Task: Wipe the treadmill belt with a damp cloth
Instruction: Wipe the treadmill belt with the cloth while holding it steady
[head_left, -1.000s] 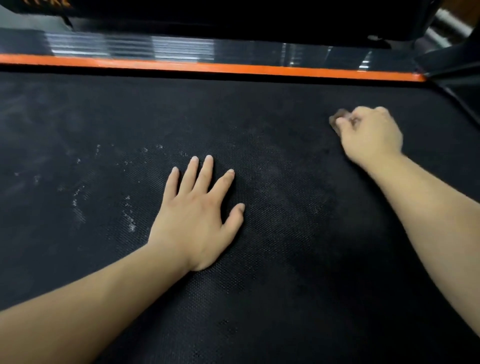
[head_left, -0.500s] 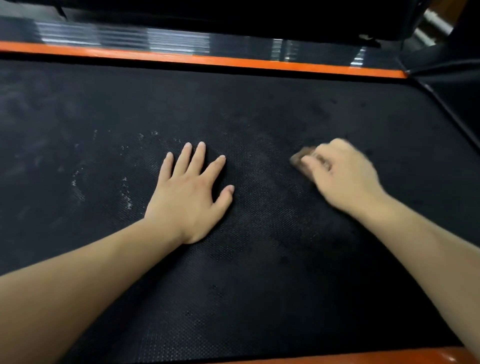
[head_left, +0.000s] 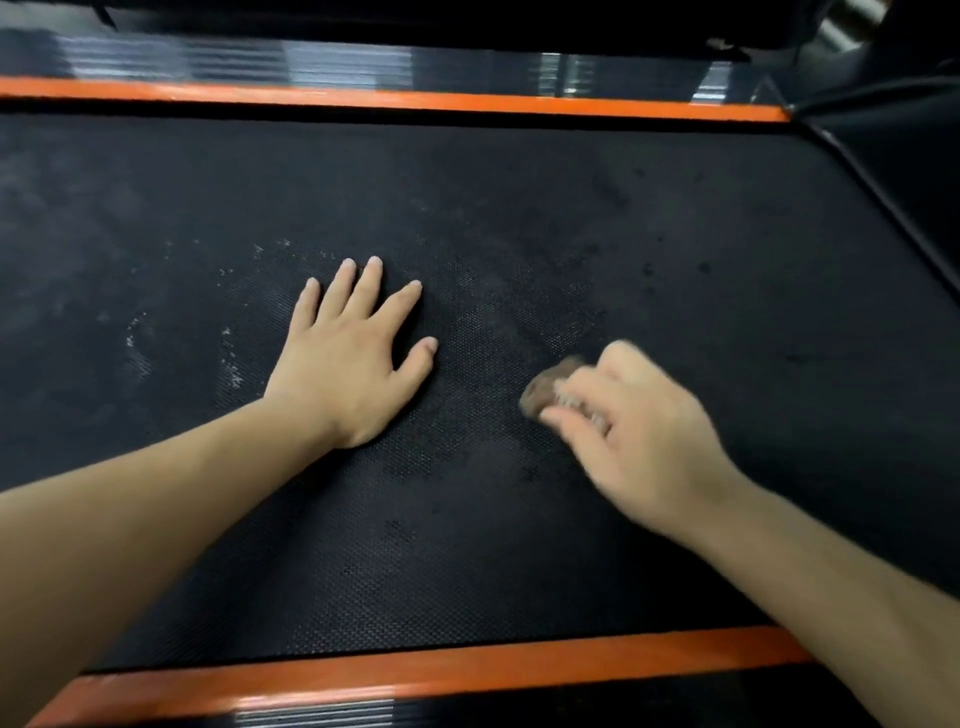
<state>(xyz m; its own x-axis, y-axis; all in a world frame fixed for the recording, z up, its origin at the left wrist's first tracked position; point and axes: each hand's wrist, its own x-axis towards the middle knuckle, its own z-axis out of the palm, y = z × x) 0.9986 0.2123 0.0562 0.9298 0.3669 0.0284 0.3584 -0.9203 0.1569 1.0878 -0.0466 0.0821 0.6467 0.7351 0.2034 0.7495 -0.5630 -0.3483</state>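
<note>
Nearer now, right hand (head_left: 639, 441) pinches cloth (head_left: 548, 387) at its fingertips; left hand (head_left: 353, 358) lies spread flat.

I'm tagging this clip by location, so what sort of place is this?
Likely a gym or home workout room, hard to say which: a treadmill's black textured belt, orange edge strips beside it, and a right hand holding a cloth on it.

Matt, dimpled rubbery belt (head_left: 519, 545); glossy ribbed side rails (head_left: 311, 714); soft brown cloth (head_left: 548, 387).
</note>
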